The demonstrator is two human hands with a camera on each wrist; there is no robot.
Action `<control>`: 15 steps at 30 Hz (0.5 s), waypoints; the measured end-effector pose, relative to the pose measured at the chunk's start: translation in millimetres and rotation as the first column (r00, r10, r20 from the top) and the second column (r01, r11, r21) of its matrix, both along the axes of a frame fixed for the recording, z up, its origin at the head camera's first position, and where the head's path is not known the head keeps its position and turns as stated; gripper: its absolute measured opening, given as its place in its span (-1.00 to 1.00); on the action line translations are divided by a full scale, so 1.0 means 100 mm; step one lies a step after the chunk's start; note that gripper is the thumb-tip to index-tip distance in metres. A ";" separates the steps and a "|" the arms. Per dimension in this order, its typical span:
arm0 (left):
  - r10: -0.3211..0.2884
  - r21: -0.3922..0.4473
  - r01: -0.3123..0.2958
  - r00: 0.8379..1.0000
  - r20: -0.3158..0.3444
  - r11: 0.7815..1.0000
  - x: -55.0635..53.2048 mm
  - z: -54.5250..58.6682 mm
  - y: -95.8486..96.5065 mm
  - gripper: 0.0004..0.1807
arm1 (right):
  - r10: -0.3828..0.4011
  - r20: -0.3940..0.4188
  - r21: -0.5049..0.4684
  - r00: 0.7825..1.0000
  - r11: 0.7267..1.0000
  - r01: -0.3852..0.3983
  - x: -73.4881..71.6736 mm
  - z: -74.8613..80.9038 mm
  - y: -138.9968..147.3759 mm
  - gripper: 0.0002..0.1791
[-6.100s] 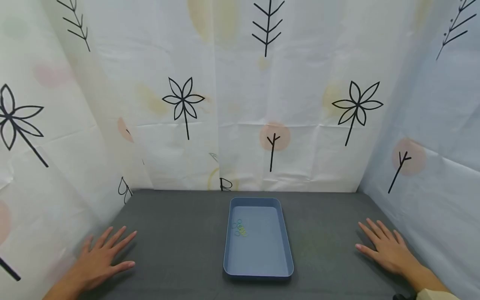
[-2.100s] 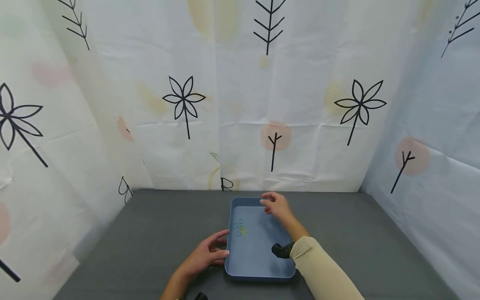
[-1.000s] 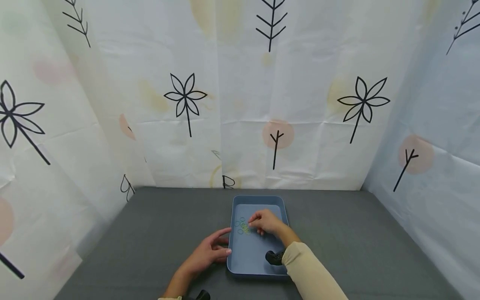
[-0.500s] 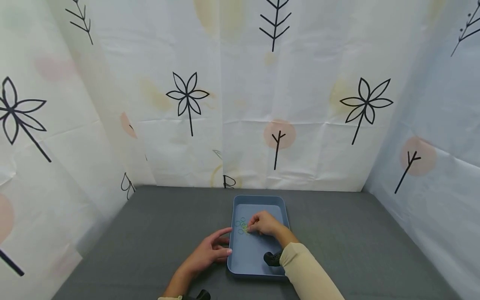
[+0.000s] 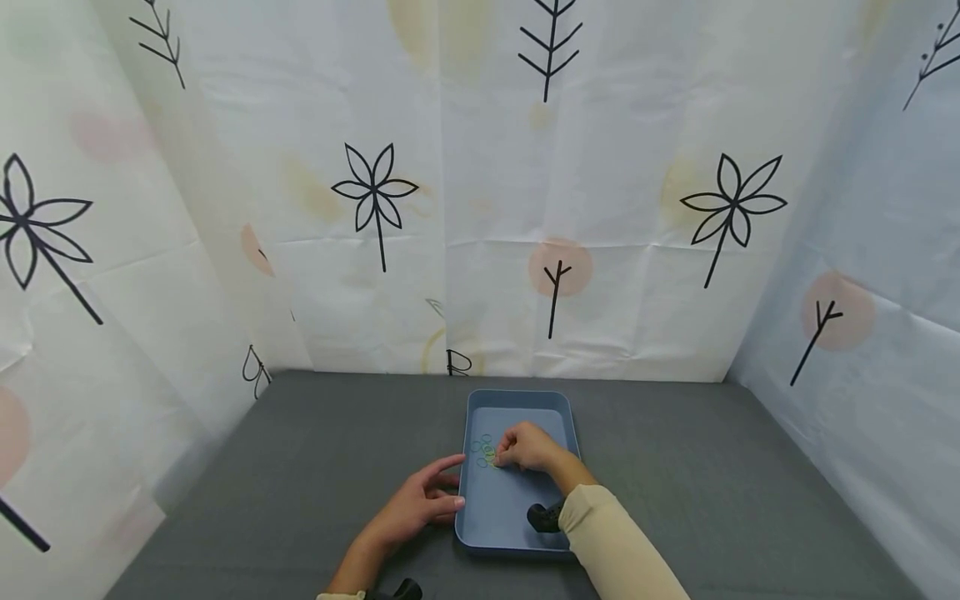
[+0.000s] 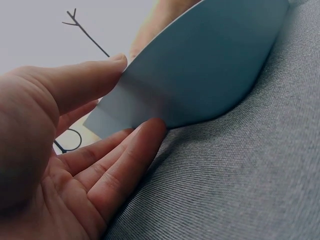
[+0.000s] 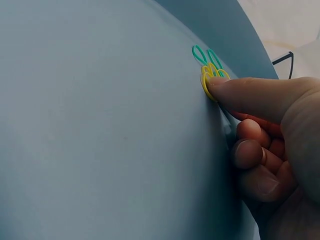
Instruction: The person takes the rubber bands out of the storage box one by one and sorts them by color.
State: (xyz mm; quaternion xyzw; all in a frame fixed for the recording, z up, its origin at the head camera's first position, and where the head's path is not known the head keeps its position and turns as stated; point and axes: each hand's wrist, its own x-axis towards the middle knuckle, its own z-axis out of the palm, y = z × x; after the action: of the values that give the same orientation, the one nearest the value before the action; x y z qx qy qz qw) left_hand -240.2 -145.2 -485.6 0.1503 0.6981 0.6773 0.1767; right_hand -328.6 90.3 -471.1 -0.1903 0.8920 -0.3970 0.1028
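A shallow blue tray (image 5: 517,521) lies on the grey table. Several thin green and yellow rubber bands (image 5: 483,448) are grouped on its floor near the left wall. Over this group my right hand (image 5: 528,448) reaches into the tray. In the right wrist view its thumb presses a yellow rubber band (image 7: 204,87), fingertips behind hidden; green bands (image 7: 199,54) lie just beyond. My left hand (image 5: 411,507) touches the tray's left side. In the left wrist view its thumb and long, fairly straight fingers rest against the outer wall (image 6: 190,75).
Dark grey cloth covers the table (image 5: 360,425). White patterned sheets (image 5: 480,167) hang behind it and at both sides. A black wrist device (image 5: 546,518) sits at my right sleeve, above the tray.
Both hands came from the table's sides to the tray. The right hand passed the tray's far end, then came down to the rubber bands and pinches one. The left stays at the wall.
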 end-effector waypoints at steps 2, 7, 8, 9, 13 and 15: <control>0.002 0.000 -0.002 1.000 0.001 1.000 0.00 0.00 0.00 -0.27 | 0.003 -0.002 0.006 1.000 1.000 -0.003 0.00 0.00 0.00 -0.84; 0.003 0.009 -0.003 1.000 0.003 1.000 0.00 -0.02 -0.01 -0.28 | 0.029 -0.023 0.012 0.999 1.000 -0.029 0.02 0.02 0.00 -0.85; 0.002 0.012 -0.003 1.000 0.004 1.000 -0.01 -0.02 -0.01 -0.28 | 0.033 -0.026 0.014 0.999 0.999 -0.033 0.02 0.02 0.00 -0.85; 0.002 0.014 -0.002 1.000 0.005 1.000 -0.01 -0.03 -0.01 -0.28 | 0.039 -0.033 0.016 0.999 0.999 -0.039 0.02 0.03 0.00 -0.85; 0.000 0.025 0.000 1.000 0.008 1.000 -0.01 -0.04 -0.01 -0.27 | 0.054 -0.043 0.028 0.998 0.998 -0.053 0.02 0.03 0.00 -0.85; -0.003 0.032 0.002 1.000 0.007 0.999 -0.01 -0.04 -0.01 -0.27 | 0.056 -0.042 0.034 0.998 0.998 -0.055 0.01 0.02 0.01 -0.85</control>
State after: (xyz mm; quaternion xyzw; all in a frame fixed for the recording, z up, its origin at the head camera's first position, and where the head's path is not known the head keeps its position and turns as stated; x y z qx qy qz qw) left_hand -241.2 -146.5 -489.6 0.1515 0.6864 0.6887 0.1777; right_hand -327.4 91.0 -469.0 -0.2219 0.8947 -0.3752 0.0976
